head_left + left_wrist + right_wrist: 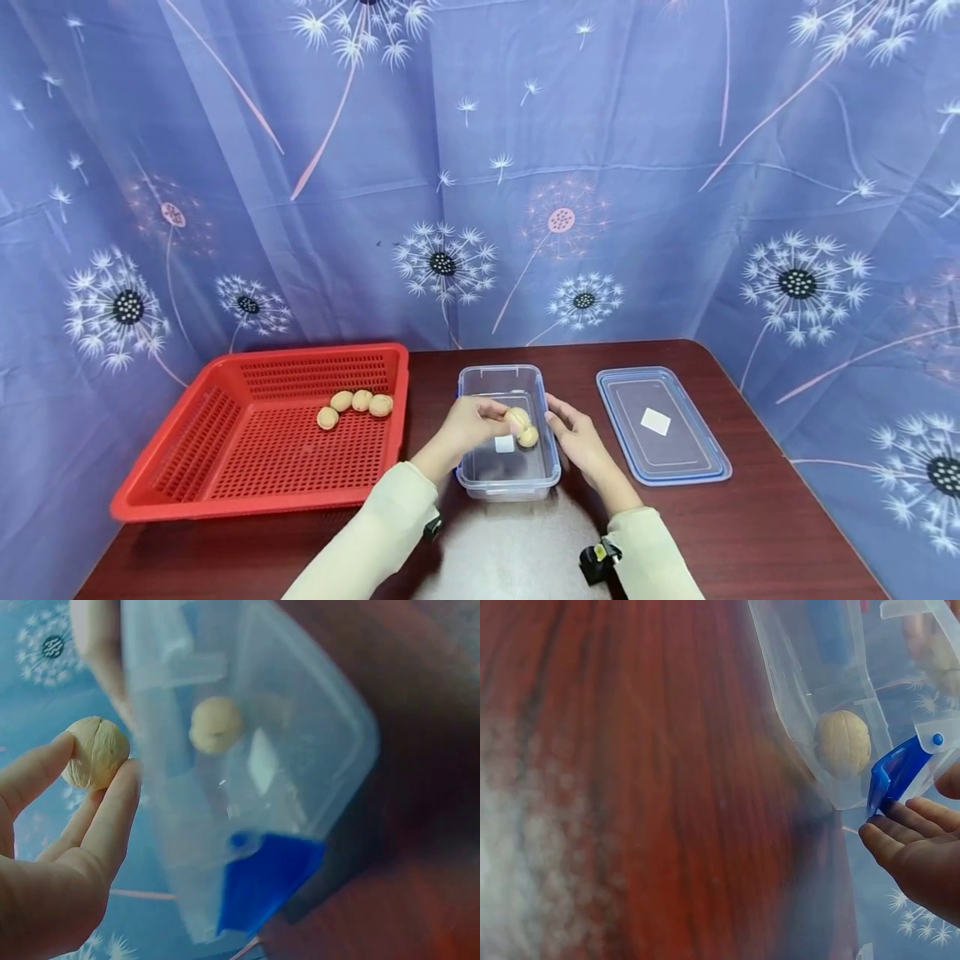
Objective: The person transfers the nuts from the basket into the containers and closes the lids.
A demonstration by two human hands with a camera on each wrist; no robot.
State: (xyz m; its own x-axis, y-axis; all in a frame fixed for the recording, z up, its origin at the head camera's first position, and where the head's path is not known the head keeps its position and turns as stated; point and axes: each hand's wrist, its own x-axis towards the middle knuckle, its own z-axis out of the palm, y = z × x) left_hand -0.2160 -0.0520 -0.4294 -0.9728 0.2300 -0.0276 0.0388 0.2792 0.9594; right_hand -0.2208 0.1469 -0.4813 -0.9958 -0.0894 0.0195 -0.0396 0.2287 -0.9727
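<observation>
Above the clear box (498,484), the left hand (471,423) pinches a walnut (516,417); the right hand (576,437), fingers extended, touches the box's blue latch (901,769). Placing walnuts inside seems the step in hand; the next move likely calls for lowering, then releasing. Nearly round, the walnut shows no clear long axis; its seam (98,746) runs roughly upright in the left wrist view.

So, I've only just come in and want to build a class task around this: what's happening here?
A person is using both hands at a clear container. The left hand pinches a walnut above it, and another walnut lies inside. The right hand is at its right side. Four more walnuts sit in the red basket; the lid lies apart on the table.
</observation>
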